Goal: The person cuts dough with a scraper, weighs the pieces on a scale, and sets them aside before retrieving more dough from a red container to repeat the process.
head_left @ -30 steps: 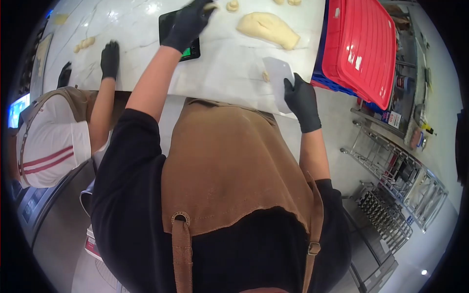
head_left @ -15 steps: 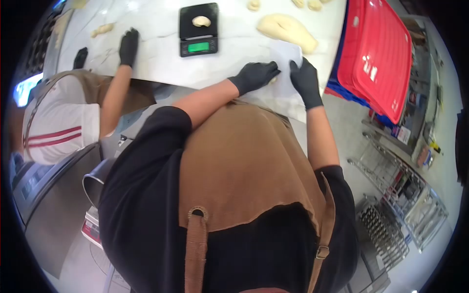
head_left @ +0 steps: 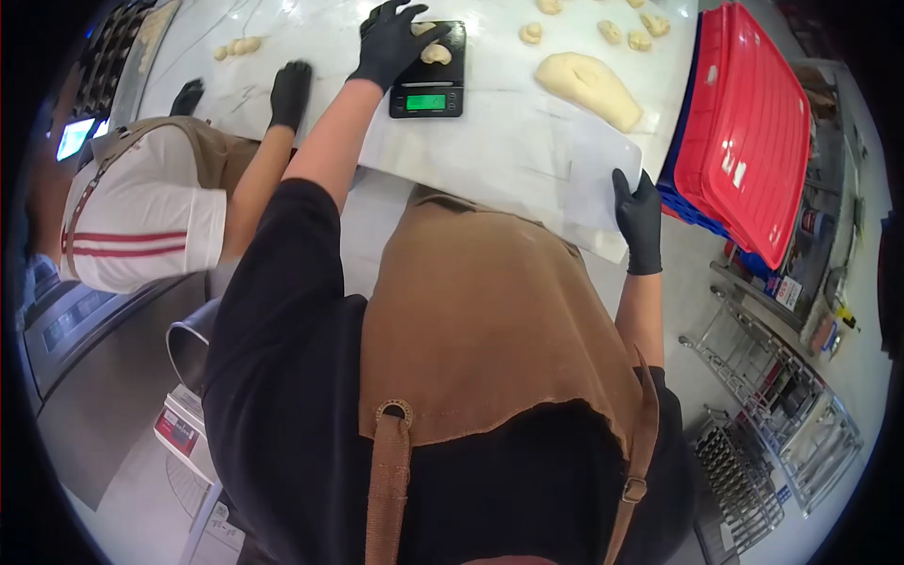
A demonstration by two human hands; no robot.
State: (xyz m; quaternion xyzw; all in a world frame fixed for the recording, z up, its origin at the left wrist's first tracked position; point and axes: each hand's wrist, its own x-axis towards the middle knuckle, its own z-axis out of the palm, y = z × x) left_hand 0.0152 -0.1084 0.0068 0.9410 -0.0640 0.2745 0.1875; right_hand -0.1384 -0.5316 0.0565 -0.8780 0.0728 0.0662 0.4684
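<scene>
My left hand [head_left: 391, 45] reaches over the black digital scale [head_left: 427, 102], fingers spread around a small piece of dough [head_left: 424, 29]. Another piece of dough [head_left: 436, 55] lies beside it on the weighing plate. The scale's display glows green; its figures are too small to read. At the table's right edge, my right hand [head_left: 640, 221] grips a thin, whitish plastic dough scraper [head_left: 603, 165] by its side, thumb on top. Just beyond the scraper lies a large lump of pale dough [head_left: 589, 87]. Both hands wear black gloves.
Several small dough pieces [head_left: 610, 33] sit at the back right of the marble table [head_left: 508, 151]. A red lidded crate [head_left: 744, 132] stands right of it. On the left, a co-worker's gloved hand [head_left: 290, 94] rests near a row of dough balls [head_left: 237, 47].
My left hand has moved left and away from me to the scale, where a second dough piece now shows. My right hand has drawn the scraper nearer the table's edge.
</scene>
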